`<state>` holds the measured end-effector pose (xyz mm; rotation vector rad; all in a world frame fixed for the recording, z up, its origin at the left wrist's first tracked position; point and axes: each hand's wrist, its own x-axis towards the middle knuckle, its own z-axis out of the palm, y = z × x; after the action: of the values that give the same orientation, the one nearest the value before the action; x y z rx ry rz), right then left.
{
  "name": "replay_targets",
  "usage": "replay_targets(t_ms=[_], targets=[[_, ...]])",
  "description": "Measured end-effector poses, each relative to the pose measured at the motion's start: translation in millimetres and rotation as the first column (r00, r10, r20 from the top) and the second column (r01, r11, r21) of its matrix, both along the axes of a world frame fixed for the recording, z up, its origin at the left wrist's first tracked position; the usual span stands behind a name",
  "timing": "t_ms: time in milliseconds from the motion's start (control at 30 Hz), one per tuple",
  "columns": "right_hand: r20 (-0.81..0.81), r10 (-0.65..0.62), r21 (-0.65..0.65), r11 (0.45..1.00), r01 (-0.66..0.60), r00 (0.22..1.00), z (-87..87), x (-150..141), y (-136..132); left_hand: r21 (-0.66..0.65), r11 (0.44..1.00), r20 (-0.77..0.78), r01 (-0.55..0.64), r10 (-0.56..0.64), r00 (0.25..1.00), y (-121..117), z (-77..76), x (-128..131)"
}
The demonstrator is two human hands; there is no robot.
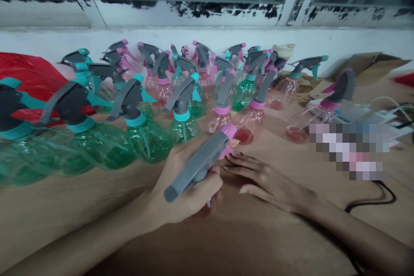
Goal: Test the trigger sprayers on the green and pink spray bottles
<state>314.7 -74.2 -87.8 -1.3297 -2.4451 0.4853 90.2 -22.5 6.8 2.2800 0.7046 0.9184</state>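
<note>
"Grey sprayer head: location?"
"Left hand, fingers curled closed around it, nearer the wearer than the green bottles."
"Orientation?"
"Long axis slanted; pink nozzle pointing away from the wearer and rightward."
"Right hand?"
"Just beside; fingers extended, open, gripping nothing."
</note>
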Motion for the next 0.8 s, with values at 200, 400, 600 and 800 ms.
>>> replay_targets(t_ms=[200,400,600,800], targets=[[0.014,0.005,-0.016,1.0,-0.005,1.0,0.4,0.3,0.9,0.015,1.0,0.006,-0.008,0.008,1.0,-0.9,-1.8,0.8],[-0.007,0.014,-0.015,1.0,-0.014,1.0,0.9,0.4,1.2,0.017,1.0,0.037,0.005,-0.006,0.999,0.2,-4.4,0.3],[0.0,0.01,-0.019,1.0,-0.01,1.0,0.6,0.6,0.6,-0.032,0.999,0.038,0.04,-0.039,0.999,-0.8,-3.0,0.7],[-0.025,0.005,-0.01,1.0,-0.005,1.0,2.3,-0.6,0.2,0.023,0.999,0.021,0.048,-0.049,0.999,0.3,0.8,1.5]])
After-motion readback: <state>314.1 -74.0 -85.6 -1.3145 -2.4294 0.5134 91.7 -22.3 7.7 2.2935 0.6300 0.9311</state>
